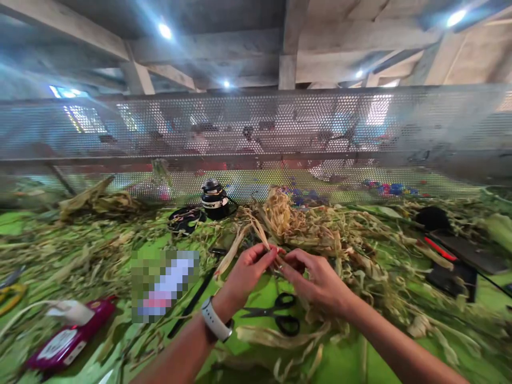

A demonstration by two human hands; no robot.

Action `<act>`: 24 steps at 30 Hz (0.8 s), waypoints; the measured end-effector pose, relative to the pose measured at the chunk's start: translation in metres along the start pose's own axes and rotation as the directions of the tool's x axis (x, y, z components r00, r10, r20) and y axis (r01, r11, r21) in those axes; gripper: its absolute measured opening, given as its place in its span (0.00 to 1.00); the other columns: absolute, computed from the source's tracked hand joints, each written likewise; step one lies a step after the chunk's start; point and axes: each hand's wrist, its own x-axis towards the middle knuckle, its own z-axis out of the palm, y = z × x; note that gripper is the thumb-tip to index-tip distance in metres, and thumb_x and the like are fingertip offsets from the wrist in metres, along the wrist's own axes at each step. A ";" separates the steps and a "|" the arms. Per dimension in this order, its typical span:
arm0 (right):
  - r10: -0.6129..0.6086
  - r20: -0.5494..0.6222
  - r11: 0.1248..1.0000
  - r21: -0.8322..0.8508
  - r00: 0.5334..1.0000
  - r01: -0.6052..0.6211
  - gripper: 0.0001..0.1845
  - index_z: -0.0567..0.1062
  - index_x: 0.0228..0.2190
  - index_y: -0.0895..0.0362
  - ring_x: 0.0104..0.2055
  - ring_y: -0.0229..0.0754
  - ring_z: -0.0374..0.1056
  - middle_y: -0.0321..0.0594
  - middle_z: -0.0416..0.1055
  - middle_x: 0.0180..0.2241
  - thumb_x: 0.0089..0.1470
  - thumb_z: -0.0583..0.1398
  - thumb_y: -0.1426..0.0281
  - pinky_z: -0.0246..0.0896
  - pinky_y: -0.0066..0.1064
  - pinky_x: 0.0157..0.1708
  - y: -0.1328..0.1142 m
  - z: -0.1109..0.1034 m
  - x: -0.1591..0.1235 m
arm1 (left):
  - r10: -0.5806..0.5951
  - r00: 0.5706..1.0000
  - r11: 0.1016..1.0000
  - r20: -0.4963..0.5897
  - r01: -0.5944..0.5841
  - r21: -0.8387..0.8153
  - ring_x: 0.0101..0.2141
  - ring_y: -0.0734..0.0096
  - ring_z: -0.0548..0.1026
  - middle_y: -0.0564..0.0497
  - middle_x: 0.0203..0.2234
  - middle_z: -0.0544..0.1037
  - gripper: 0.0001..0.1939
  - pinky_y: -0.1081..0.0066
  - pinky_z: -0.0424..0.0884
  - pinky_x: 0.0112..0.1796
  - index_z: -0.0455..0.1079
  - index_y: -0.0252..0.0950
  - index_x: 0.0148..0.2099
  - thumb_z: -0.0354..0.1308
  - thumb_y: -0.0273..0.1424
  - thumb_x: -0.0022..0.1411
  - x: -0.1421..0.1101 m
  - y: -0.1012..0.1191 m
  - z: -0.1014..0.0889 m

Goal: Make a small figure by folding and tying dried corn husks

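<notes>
My left hand [250,269], with a white-banded watch on its wrist, pinches pale dried corn husk strips [259,230] between thumb and fingertips. They fan up and away from the fingers. From the other side my right hand [318,280] closes its thumb and fingers on the lower end of the same strips, and the fingertips of both hands almost meet. What lies exactly between the fingers is partly hidden. Black-handled scissors [272,313] lie open on the green tabletop [344,357] just below the hands. A loose husk piece [266,336] rests beneath the scissors.
Beyond the hands stands a tangled husk bundle [279,210] beside a black jar-like container [214,200]. A maroon power strip [72,341] and yellow-handled scissors [12,298] lie left. Dark flat items [456,272] sit right. A perforated metal screen [256,128] closes the back.
</notes>
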 end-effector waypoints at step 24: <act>0.150 -0.118 0.988 -0.006 0.982 -0.152 0.12 0.73 0.25 0.58 0.26 0.36 0.60 0.35 0.67 0.23 0.54 0.58 0.63 0.53 0.26 0.25 0.021 -0.007 0.007 | 0.295 0.955 0.853 -0.011 -0.259 0.454 0.23 0.76 0.67 0.55 0.21 0.70 0.11 0.77 0.61 0.25 0.69 0.36 0.33 0.56 0.39 0.58 -0.004 0.020 -0.020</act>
